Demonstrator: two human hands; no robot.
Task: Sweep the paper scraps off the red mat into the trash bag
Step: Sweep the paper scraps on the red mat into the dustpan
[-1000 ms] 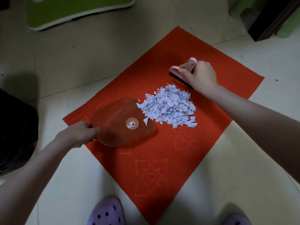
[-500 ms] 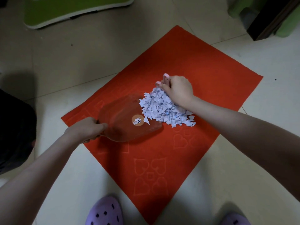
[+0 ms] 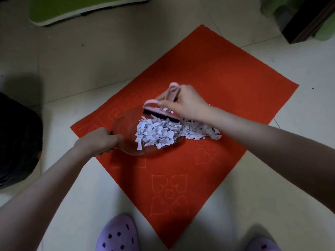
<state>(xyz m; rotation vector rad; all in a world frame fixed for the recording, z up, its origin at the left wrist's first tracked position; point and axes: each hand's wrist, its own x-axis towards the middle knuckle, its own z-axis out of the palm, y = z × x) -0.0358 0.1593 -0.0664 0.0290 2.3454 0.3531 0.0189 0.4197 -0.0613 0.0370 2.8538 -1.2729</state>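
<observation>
The red mat (image 3: 226, 98) is lying cornerwise on the pale tiled floor (image 3: 72, 60), and the paper scraps (image 3: 163, 132) are sitting near its middle in one long heap. The left part of that heap is lying inside a clear plastic dustpan (image 3: 125, 127), whose open lip is resting on the mat. The right part is trailing off the lip onto the bare mat, under the right wrist.

The left hand (image 3: 98, 141) is gripping the dustpan at its near left end, fingers curled round the handle. The right hand (image 3: 188, 104) is clamped on a pink hand brush (image 3: 155, 104), fingers wrapped over its looped handle. The two hands are well apart, one at each end of the heap. The brush is tilted, with its black bristles pointing down along the far edge of the scraps (a few bits are showing blurred against the pink body, and whether they are stuck to it or loose is impossible to tell).

A black shape (image 3: 16, 142) is filling the left edge of the view; whether it is the trash bag is unclear. Two purple slippers (image 3: 117, 234) are standing on the floor at the bottom. A green board (image 3: 72, 6) is lying at the top left, and dark furniture (image 3: 311, 19) is standing at the top right.
</observation>
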